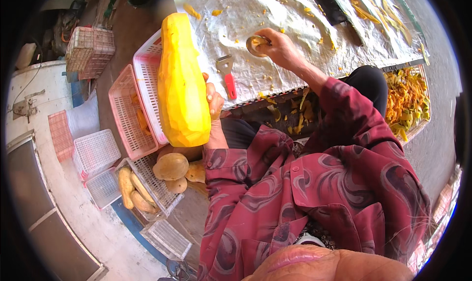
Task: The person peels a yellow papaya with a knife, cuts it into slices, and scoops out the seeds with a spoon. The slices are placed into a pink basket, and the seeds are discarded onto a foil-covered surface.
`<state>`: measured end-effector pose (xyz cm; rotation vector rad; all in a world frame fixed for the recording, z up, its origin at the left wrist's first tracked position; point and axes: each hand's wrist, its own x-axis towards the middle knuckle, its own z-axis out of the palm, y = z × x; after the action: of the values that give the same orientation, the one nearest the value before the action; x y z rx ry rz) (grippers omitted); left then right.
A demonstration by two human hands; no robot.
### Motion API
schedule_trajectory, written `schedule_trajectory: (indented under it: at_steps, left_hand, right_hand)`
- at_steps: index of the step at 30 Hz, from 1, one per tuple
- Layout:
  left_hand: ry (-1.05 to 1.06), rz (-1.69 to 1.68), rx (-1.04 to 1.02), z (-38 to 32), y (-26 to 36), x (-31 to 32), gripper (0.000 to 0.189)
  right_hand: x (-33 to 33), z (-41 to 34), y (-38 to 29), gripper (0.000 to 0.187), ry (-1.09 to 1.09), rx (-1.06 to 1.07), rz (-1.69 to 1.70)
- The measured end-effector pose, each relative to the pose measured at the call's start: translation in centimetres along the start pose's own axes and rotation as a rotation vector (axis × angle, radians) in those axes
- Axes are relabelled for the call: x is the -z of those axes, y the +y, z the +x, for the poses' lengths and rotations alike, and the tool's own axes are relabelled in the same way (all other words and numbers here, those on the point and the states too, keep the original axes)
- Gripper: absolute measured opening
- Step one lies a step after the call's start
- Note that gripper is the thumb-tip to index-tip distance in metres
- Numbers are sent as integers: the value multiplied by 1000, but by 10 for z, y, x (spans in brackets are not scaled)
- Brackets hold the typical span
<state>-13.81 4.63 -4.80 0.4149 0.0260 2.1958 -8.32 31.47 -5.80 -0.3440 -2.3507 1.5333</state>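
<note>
My left hand (215, 100) grips a long peeled yellow squash (180, 85) from its right side and holds it up over the edge of a white and pink plastic basket (147, 65). Its surface shows flat peeling facets. Over the foil-covered table (236, 23), my right hand (282, 47) holds a small round metal tool (254, 47) with a hollow face, perhaps a scoop; its exact kind is unclear. A peeler with a red handle (229, 85) lies on the foil between the two hands. Farther off rests a dark-bladed cleaver (329, 6).
Peel scraps (363, 13) and seeds litter the foil. A pink basket (125, 107) holds orange pieces. Unpeeled squashes (136, 192) sit in a white crate (160, 185), others (171, 166) beside it. Right of my knee stands a basket of peelings (407, 100). Stacked crates (90, 47) stand far left.
</note>
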Motion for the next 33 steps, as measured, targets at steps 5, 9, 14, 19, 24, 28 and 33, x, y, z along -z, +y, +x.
schedule_trajectory:
  at_steps: [5, 9, 14, 19, 24, 28, 33]
  left_hand:
    - [6, 65, 13, -7, 5, 2, 62]
    - [105, 72, -74, -23, 14, -1, 63]
    - [40, 25, -69, -25, 22, 7, 64]
    - [9, 29, -54, -27, 24, 7, 63]
    - [12, 79, -33, -32, 28, 5, 62]
    - [-16, 150, 9, -28, 30, -1, 61]
    - [-78, 97, -9, -18, 20, -15, 62]
  right_hand:
    - [-33, 83, -1, 33, -171, -209, 69]
    - [-71, 137, 18, 36, -135, -255, 206]
    - [-95, 114, 28, 34, 199, 240, -696]
    - [-125, -14, -15, 55, -511, -35, -567]
    - [-142, -29, -26, 53, -478, -144, -608]
    - [-143, -29, -20, 45, -456, -154, -662]
    - [-109, -28, -8, 38, -274, -228, -645]
